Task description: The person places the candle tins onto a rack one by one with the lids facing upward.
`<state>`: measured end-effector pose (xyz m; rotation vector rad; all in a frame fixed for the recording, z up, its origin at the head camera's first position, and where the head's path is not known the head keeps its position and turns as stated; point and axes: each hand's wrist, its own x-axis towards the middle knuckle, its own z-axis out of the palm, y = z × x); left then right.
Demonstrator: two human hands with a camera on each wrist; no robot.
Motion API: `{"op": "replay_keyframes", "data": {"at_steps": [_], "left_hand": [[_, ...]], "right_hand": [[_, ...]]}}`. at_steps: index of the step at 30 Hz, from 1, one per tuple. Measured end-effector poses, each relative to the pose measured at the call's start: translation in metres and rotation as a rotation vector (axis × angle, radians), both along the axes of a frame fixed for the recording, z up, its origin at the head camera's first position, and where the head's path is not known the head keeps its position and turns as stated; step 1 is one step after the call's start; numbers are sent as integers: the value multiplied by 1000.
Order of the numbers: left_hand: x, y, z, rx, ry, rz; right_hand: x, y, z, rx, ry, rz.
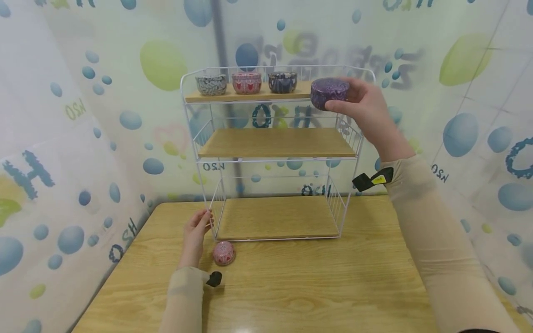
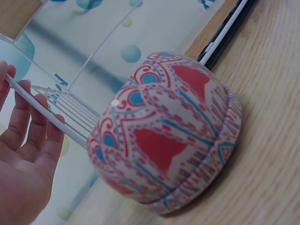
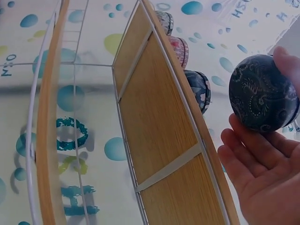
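My right hand (image 1: 368,108) grips a round purple patterned tin (image 1: 329,92) between thumb and fingers, at the right end of the rack's top shelf (image 1: 266,96). In the right wrist view the tin (image 3: 260,93) looks dark blue with pale swirls, apart from the shelf board. Down at the table, my left hand (image 1: 195,233) holds the white wire frame of the rack (image 1: 210,221), its fingertips against the thin rod (image 2: 37,104). Close beside it a small pink tin with red hearts (image 1: 224,253) lies on the table, large in the left wrist view.
Along the top shelf stand a grey-white patterned tin (image 1: 211,85), a pink heart tin (image 1: 247,83) and a dark blue tin (image 1: 282,82). Below are a middle shelf (image 1: 276,142) and a bottom shelf (image 1: 279,217). The rack stands on a wooden table (image 1: 291,282) before a patterned curtain.
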<state>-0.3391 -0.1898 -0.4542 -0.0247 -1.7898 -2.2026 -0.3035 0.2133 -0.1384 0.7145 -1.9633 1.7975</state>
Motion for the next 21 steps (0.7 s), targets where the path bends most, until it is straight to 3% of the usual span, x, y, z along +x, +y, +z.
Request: {"op": "replay_keyframes", "data": {"at_steps": [8, 21], "left_hand": [[1, 1, 1, 10, -13, 4], [0, 0, 0, 6, -7, -2]], "right_hand": [[-4, 2, 15, 162, -8, -138], [-14, 4, 25, 177, 0, -148]]}}
